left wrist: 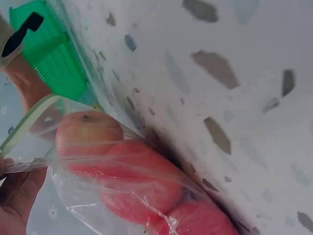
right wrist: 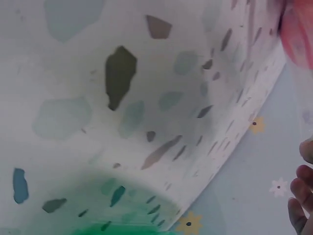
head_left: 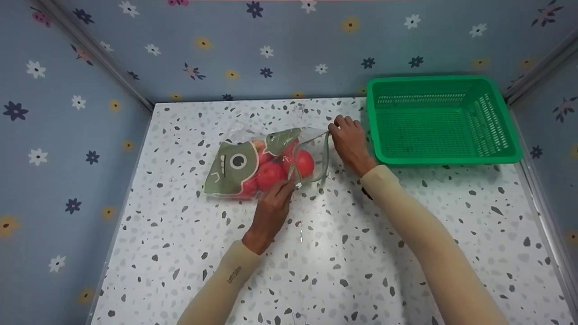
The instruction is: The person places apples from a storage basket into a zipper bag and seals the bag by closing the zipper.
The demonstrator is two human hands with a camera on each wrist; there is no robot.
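A clear plastic bag (head_left: 232, 169) with a green cartoon face lies on its side on the speckled table, its mouth facing right. Several red apples (head_left: 271, 175) fill it, one of them close to the mouth. My left hand (head_left: 273, 207) pinches the near edge of the bag's mouth; in the left wrist view its fingers (left wrist: 24, 193) grip the plastic beside the green rim. At the far right corner of the opening, my right hand (head_left: 348, 140) pinches the rim. The right wrist view catches only some of its fingertips (right wrist: 304, 188) at the frame edge.
A green plastic basket (head_left: 447, 160) with slotted walls stands at the back right, just beyond my right hand; nothing shows inside it. Flower-patterned panels (head_left: 289, 49) wall the table (head_left: 316, 271) at the back and both sides.
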